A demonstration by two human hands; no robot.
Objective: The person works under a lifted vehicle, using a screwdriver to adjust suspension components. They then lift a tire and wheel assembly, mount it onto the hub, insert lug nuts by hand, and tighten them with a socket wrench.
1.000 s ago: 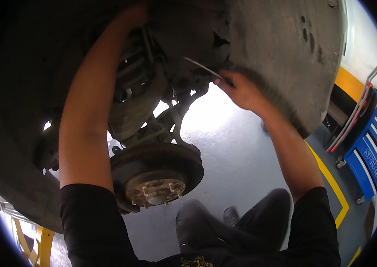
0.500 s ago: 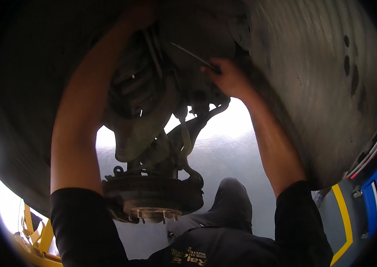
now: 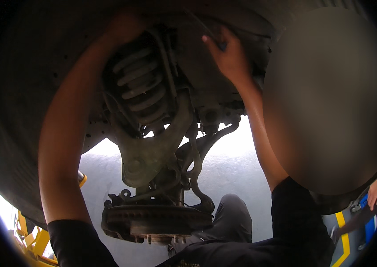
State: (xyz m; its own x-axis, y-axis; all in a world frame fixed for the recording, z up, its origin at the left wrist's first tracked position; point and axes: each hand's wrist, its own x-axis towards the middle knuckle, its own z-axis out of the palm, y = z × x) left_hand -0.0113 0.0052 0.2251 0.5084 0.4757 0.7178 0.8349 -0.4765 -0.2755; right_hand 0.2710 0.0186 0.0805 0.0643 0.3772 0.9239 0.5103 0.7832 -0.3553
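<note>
Raised into the dark wheel well, my left hand (image 3: 126, 27) is beside the top of the suspension; its fingers are lost in shadow. My right hand (image 3: 230, 55) is closed around the dark handle of a screwdriver (image 3: 196, 20), its thin metal shaft pointing up and left. Between my arms sits a coil spring (image 3: 142, 80), with a pale suspension arm (image 3: 153, 151) below it. Lower down, the brake disc (image 3: 159, 218) and its hub with studs hang above my knee. Neither hand touches the spring.
The fender liner (image 3: 15, 133) curves around my arms. A large blurred patch (image 3: 330, 98) covers the right side. Another person's hand (image 3: 376, 191) shows at the right rim, near a blue cabinet (image 3: 370, 229). Yellow lift parts (image 3: 37, 240) stand at lower left.
My view has tilted upward, so spring and disc sit lower and show more fully. My right hand has risen with the screwdriver. Another person's hand and a blurred patch have appeared at right.
</note>
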